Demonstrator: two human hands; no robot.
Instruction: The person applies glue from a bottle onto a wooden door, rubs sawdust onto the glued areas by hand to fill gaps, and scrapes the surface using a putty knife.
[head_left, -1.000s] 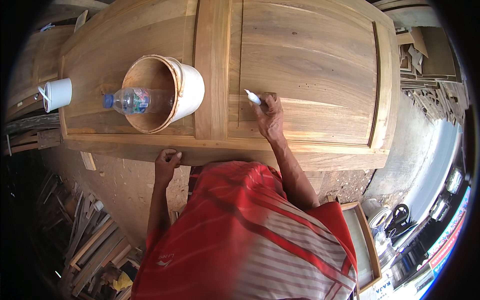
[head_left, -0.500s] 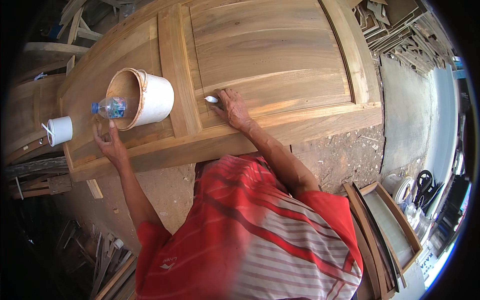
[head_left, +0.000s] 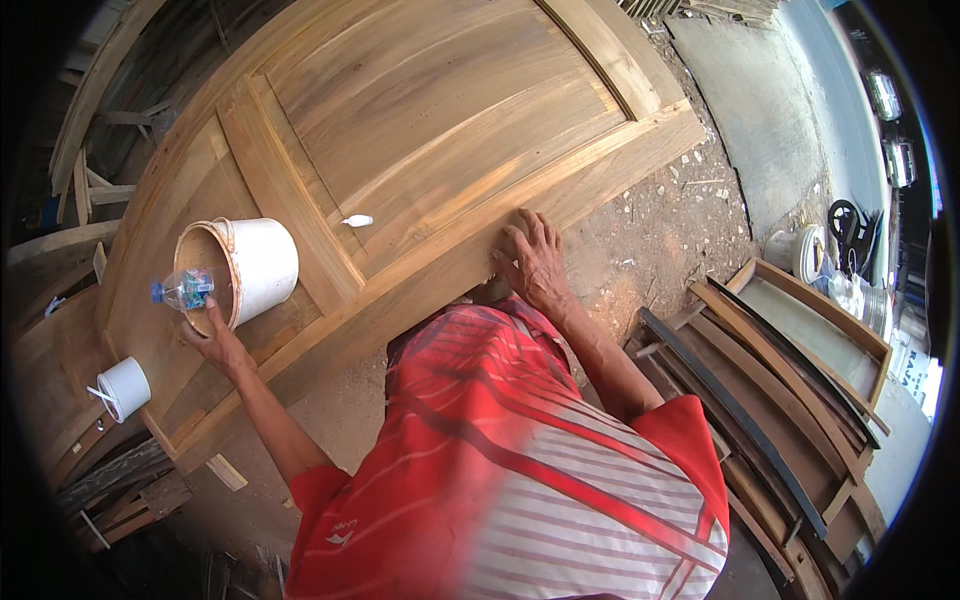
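Looking down, I am seeing my right hand [head_left: 528, 262] lying flat, fingers spread, on the near edge of the big wooden door [head_left: 430, 170]. It is seeming heavy and stiff; I would grip its frame edges. My left hand [head_left: 215, 340] is touching the rim of the white bucket [head_left: 240, 268], fingers loosely curled.

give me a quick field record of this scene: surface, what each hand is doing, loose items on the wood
surface: large wooden door panel lying flat
left hand: at the rim of a white bucket lying on its side
bottle: plastic water bottle at the bucket's mouth
right hand: flat on the panel's near edge, holding nothing
loose item: small white piece on the panel, apart from both hands
also: white cup on wood at left
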